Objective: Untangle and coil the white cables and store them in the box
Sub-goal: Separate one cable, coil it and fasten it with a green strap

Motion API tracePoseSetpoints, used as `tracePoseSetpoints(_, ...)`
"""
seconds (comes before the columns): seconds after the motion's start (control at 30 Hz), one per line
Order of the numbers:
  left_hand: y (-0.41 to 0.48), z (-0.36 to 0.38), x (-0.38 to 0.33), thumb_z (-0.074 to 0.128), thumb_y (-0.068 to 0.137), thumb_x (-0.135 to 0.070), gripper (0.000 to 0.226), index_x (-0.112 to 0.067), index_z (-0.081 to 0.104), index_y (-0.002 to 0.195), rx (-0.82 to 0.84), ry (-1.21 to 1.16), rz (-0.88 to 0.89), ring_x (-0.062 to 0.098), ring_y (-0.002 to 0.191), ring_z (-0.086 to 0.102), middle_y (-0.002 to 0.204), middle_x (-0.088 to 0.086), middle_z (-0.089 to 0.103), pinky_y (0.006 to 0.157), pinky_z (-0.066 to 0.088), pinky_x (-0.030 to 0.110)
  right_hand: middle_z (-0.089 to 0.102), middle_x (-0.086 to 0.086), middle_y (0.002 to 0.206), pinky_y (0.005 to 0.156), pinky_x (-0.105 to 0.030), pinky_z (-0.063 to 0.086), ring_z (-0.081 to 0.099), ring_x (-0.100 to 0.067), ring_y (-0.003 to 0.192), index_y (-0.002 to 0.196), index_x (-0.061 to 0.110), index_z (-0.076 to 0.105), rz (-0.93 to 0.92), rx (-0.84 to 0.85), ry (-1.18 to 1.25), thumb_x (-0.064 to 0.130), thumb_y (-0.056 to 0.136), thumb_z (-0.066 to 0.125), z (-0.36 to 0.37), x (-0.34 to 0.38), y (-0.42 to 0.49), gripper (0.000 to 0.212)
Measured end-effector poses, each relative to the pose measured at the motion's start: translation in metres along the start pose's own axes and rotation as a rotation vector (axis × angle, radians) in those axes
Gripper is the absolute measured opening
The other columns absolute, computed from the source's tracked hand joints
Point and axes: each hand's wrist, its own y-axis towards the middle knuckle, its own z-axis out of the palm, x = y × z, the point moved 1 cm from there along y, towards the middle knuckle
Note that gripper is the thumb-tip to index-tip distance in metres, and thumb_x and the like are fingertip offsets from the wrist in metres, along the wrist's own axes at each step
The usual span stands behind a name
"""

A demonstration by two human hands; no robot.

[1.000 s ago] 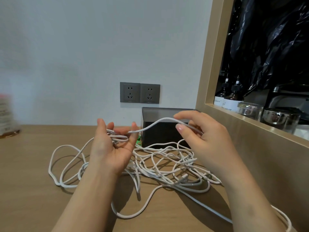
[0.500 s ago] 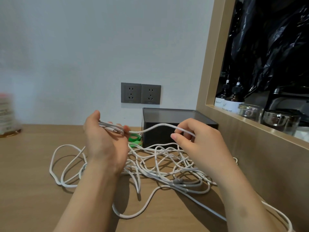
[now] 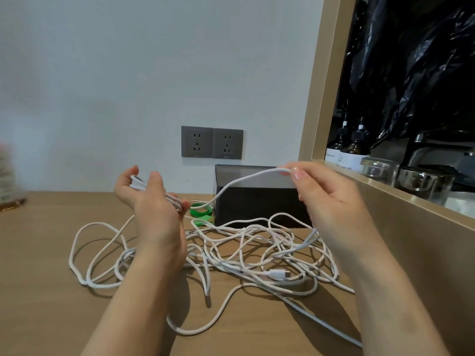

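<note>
Her left hand (image 3: 151, 211) grips folded cable loops; the right hand (image 3: 331, 204) pinches one strand above the box (image 3: 257, 206). The cables (image 3: 244, 253) lie tangled on the table (image 3: 38, 291).

Both my forearms reach forward: my left hand (image 3: 154, 211) curls round loops of white cable (image 3: 137, 183) (back of hand toward me) while my right hand (image 3: 331, 201) pinches the strand between thumb and finger.

Cables (image 3: 246, 253) on table (image 3: 38, 278), before box (image 3: 257, 206)
</note>
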Motion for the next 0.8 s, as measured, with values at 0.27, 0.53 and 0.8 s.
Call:
tracePoseSetpoints(0.27, -0.002, 0.005, -0.012, 0.044, 0.092, -0.002, 0.039, -0.031, 0.026, 0.111, 0.036, 0.153, 0.113, 0.008, 0.070, 0.041, 0.115, 0.006, 0.035, 0.055, 0.038, 0.022, 0.044, 0.020, 0.081, 0.055, -0.015, 0.034, 0.044, 0.002, 0.072, 0.095, 0.042, 0.044, -0.177, -0.037, -0.734, 0.033, 0.094, 0.049, 0.001, 0.017, -0.004, 0.010)
tracePoseSetpoints(0.53, -0.009, 0.009, -0.014, 0.040, 0.092, 0.009, 0.049, -0.029, 0.022, 0.116, 0.211, 0.221, 0.073, 0.010, 0.075, 0.047, 0.095, -0.003, 0.035, 0.061, 0.048, 0.020, 0.047, 0.012, 0.131, 0.101, -0.037, 0.026, 0.035, -0.014, 0.123, 0.129, 0.040, 0.042, 0.139, 0.149, -0.999, 0.047, 0.097, 0.036, 0.014, -0.015, -0.001, 0.033)
tracePoseSetpoints(0.8, -0.009, 0.012, -0.011, 0.033, 0.089, 0.013, 0.056, -0.037, 0.028, 0.113, 0.155, 0.030, 0.023, 0.012, 0.066, 0.046, 0.114, 0.017, 0.036, 0.057, 0.044, 0.024, 0.054, 0.009, 0.106, 0.086, -0.027, 0.041, 0.050, -0.011, 0.098, 0.124, 0.033, 0.050, 0.069, 0.294, -0.832, 0.031, 0.099, 0.040, 0.035, -0.031, -0.002, 0.026)
